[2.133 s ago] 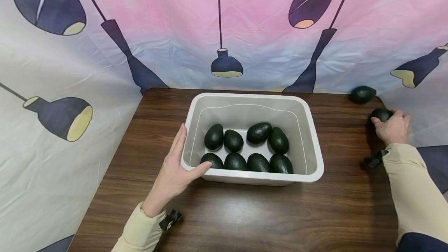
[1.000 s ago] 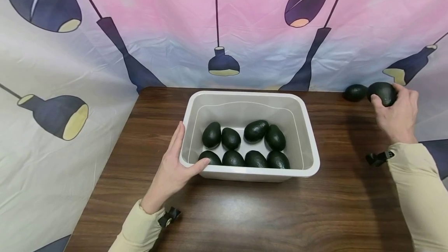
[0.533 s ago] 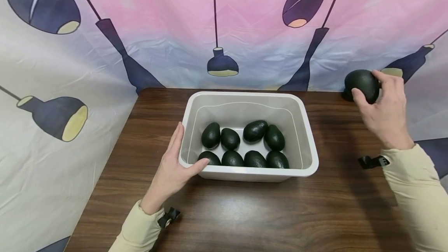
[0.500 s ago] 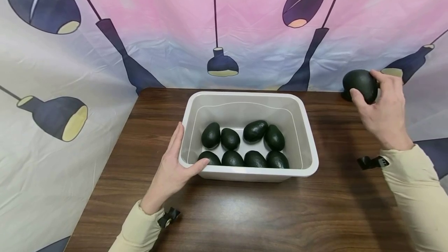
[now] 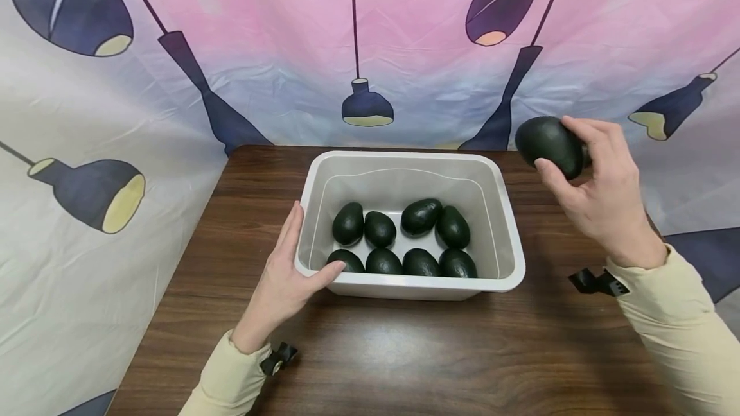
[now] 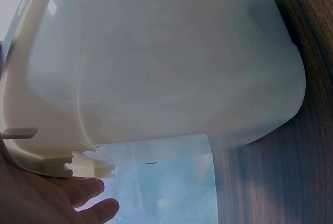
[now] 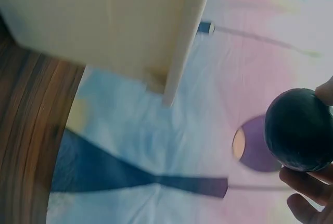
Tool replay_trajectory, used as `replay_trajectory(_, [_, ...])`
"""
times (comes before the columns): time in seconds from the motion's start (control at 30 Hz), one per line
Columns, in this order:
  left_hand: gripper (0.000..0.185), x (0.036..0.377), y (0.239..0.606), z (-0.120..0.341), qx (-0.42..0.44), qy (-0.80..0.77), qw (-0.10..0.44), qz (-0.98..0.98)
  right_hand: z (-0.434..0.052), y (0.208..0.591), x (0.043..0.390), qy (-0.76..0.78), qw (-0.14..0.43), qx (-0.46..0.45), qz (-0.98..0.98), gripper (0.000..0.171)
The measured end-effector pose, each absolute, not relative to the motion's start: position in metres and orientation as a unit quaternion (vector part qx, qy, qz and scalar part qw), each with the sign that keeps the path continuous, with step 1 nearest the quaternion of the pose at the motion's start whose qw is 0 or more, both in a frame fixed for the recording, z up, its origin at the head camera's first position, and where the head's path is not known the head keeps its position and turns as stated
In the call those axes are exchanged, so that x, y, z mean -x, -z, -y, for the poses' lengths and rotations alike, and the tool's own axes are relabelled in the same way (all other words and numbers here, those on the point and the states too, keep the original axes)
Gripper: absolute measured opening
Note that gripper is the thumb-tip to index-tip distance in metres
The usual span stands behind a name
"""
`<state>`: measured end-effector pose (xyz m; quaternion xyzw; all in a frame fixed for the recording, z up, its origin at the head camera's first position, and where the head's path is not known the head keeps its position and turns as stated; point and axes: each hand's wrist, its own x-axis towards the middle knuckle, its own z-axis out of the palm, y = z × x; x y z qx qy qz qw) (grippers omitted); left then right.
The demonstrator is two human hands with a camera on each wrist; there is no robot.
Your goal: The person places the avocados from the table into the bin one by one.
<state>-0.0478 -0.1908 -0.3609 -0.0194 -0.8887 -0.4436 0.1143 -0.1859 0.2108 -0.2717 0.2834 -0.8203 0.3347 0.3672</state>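
My right hand point(image 5: 604, 194) holds a dark green avocado point(image 5: 549, 144) between thumb and fingers, in the air to the right of a light grey plastic bin point(image 5: 514, 223). In the right wrist view the avocado point(image 7: 299, 130) appears at the right edge, with fingertips touching it. My left hand point(image 5: 286, 281) rests on the bin's front left corner, fingers straight along the left side and thumb over the front rim. Several avocados point(image 5: 421, 217) lie in two rows on the bin's floor. The left wrist view shows the bin's outer wall point(image 6: 171, 62) above my fingertips.
The bin stands on a dark wooden table point(image 5: 405, 352). A printed cloth point(image 5: 277, 37) with lamp patterns hangs behind the table and at both sides. A sliver of another dark avocado point(image 5: 587, 158) shows behind my right hand; most of it is hidden.
My right hand took hold of an avocado at the table's right end, lifted it and carried it left toward the bin. My left hand stays on the bin's corner.
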Motion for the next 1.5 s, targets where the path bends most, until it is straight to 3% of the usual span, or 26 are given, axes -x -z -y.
replay_trajectory(0.47, [0.106,0.05,0.362,0.192,0.024,0.442,0.112,0.89,-0.171,0.278,0.174,-0.294,0.29,-0.425,0.805,0.063])
replay_trajectory(1.1, [0.106,0.049,0.36,0.192,0.022,0.441,0.114,0.89,-0.149,0.28,0.164,-0.276,0.234,-0.468,0.806,0.063])
replay_trajectory(1.5, [0.106,0.048,0.36,0.191,0.021,0.443,0.117,0.888,-0.163,0.276,0.167,-0.276,0.276,-0.448,0.804,0.059])
